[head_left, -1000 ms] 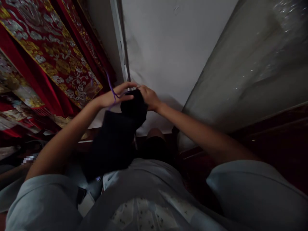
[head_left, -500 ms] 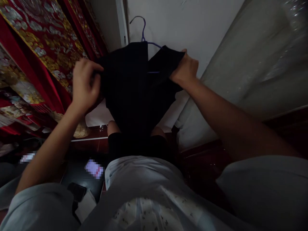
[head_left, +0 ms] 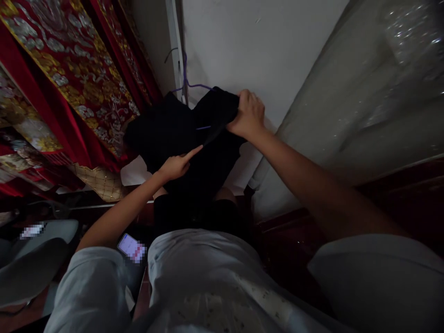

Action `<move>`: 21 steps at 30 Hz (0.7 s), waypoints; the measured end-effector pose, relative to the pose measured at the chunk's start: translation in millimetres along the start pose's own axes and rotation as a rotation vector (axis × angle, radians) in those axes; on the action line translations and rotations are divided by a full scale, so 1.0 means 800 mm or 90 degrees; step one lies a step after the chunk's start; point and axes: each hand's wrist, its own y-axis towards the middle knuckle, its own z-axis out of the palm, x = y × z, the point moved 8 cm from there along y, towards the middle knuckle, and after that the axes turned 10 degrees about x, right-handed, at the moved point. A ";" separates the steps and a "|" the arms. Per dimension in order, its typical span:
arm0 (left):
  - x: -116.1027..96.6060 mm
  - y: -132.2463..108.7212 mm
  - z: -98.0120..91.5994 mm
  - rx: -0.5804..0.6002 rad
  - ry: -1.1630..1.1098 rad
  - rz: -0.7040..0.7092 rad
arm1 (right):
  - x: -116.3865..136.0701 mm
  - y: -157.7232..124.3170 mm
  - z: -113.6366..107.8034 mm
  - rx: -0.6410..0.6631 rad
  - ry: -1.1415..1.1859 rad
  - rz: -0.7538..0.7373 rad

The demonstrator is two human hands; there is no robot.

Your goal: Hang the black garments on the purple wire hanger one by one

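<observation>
1. the black garment is in front of you, at the middle of the view, spread above your knees against the white panel.
2. the purple hanger is inside it: the neck and arms show above the cloth, and a bit of the lower bar shows through the neck opening. so the hanging looks mostly done.
3. what seems left is evenness: the neck edge on your right side is pulled up and folded, not flat. the hook crosses the metal strip; you cannot tell whether it is caught there.
4. your right hand is closed on the garment's shoulder edge, fingers over the top, thumb below, forearm slanting in from the lower right.
5. your left hand lies lower, index finger stretched to the neck edge, the others curled; whether it pinches cloth, you cannot tell.
6. farther out, the red drape is on your left, the clear plastic on your right.
</observation>
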 end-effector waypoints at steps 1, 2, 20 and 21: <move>0.004 0.007 0.004 -0.012 0.007 -0.025 | 0.000 -0.003 0.004 0.015 -0.039 -0.005; 0.011 0.013 0.009 -0.017 0.004 -0.063 | 0.001 -0.006 0.008 0.033 -0.071 -0.013; 0.017 -0.010 0.166 -0.373 -0.456 -0.176 | 0.085 -0.124 0.125 -0.065 0.166 -0.023; 0.016 -0.013 0.171 -0.418 -0.488 -0.180 | 0.083 -0.146 0.141 -0.087 0.209 0.035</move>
